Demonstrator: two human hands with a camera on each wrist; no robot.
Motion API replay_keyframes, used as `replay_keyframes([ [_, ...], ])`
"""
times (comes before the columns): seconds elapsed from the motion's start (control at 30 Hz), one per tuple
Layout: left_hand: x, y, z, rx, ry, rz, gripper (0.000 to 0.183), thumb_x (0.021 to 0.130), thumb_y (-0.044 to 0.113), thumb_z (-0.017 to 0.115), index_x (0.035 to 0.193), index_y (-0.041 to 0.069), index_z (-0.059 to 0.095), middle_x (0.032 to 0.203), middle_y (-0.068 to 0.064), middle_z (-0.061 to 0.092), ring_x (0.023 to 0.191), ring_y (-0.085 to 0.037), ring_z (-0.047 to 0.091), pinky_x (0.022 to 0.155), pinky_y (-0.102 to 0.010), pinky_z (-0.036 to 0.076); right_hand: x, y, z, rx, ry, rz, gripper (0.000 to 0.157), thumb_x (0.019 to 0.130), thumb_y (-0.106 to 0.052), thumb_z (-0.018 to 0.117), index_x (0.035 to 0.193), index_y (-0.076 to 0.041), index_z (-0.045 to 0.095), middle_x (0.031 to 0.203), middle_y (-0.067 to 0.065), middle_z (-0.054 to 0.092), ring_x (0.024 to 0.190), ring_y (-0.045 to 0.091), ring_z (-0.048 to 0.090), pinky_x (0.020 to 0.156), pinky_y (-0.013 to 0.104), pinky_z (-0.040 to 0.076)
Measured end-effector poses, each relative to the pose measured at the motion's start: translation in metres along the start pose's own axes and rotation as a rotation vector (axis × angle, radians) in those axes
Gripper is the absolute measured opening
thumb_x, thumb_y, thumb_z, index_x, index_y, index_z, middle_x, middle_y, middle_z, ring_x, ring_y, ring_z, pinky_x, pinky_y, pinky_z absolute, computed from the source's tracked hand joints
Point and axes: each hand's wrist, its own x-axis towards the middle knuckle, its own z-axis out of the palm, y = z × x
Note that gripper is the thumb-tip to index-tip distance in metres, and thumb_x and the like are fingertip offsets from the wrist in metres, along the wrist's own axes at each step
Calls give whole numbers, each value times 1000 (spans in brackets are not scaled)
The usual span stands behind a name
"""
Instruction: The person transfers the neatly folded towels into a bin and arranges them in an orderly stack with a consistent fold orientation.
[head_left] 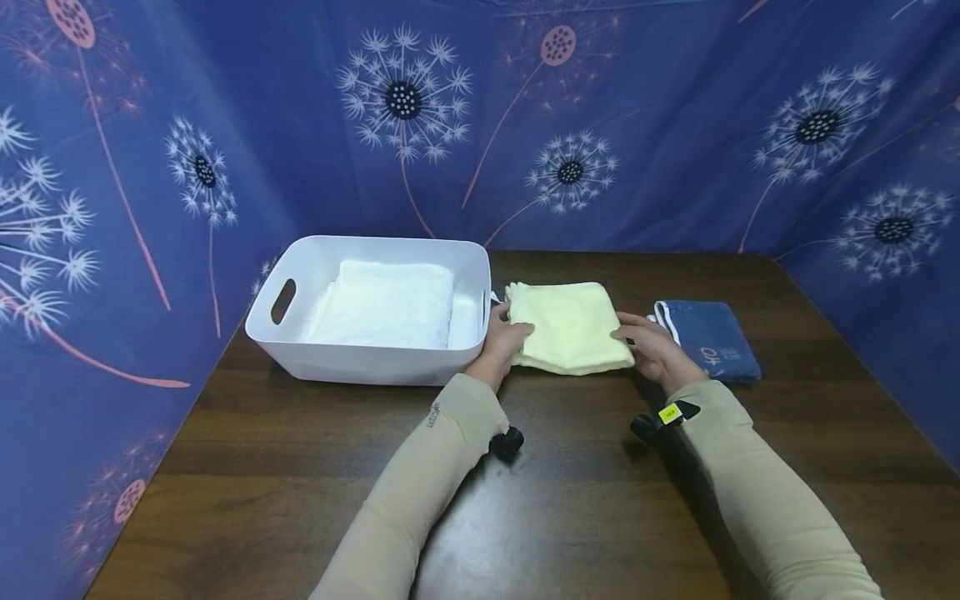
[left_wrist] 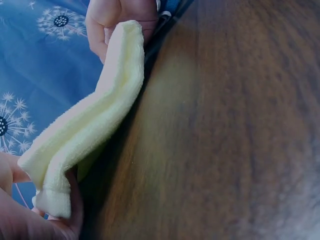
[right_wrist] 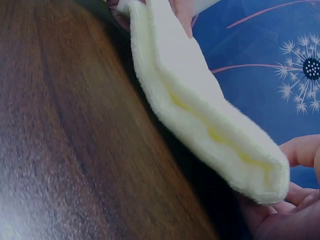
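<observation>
Our left hand (head_left: 501,345) and right hand (head_left: 660,352), part-closed, pinch opposite sides of a folded pale-yellow terry towel (head_left: 567,327), right of frame centre.

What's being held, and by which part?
A folded pale-yellow towel, pinched at its left edge by the left grip and its right edge by the right grip.

Left forearm (head_left: 420,475) and right forearm (head_left: 768,483) stretch forward; left hand (head_left: 501,343) and right hand (head_left: 657,348) face each other, each pinching between thumb and fingers
</observation>
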Motion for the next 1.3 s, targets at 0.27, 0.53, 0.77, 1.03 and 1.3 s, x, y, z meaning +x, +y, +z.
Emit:
replay_keyframes([
  [0.27,-2,0,1,-60,-10,-40,65,82,-2,61,141,10,36,127,-21,50,107,-28,55,84,-35,49,-5,-1,-3,42,5,-7,65,92,2,47,149,-7,16,115,4,45,79,9,57,68,24,52],
  [0.53,-6,5,0,-78,-47,-21,61,85,-1,61,140,13,38,129,-20,48,108,-28,55,85,-37,48,-11,-5,-5,82,4,-30,65,92,2,47,149,-8,18,101,-4,52,79,10,57,65,24,51],
  [0.77,-10,10,1,-104,-68,2,59,85,-2,61,137,16,40,124,-17,52,100,-26,59,79,-36,51,-17,-11,-8,70,10,-42,63,95,-2,48,149,-12,19,146,13,24,85,8,57,69,23,52],
  [1.03,-14,18,3,-85,-68,37,58,84,-5,62,134,17,44,119,-15,54,96,-25,59,75,-36,52,-27,-18,-11,93,-31,-96,65,94,2,48,149,-9,16,142,13,26,84,7,58,68,23,52],
  [1.3,-21,34,4,-101,-101,54,59,83,-6,63,134,17,44,120,-16,53,97,-28,59,74,-37,52,-41,-29,-15,140,-81,-158,66,93,2,51,149,-7,15,122,4,41,85,8,60,68,24,53],
])
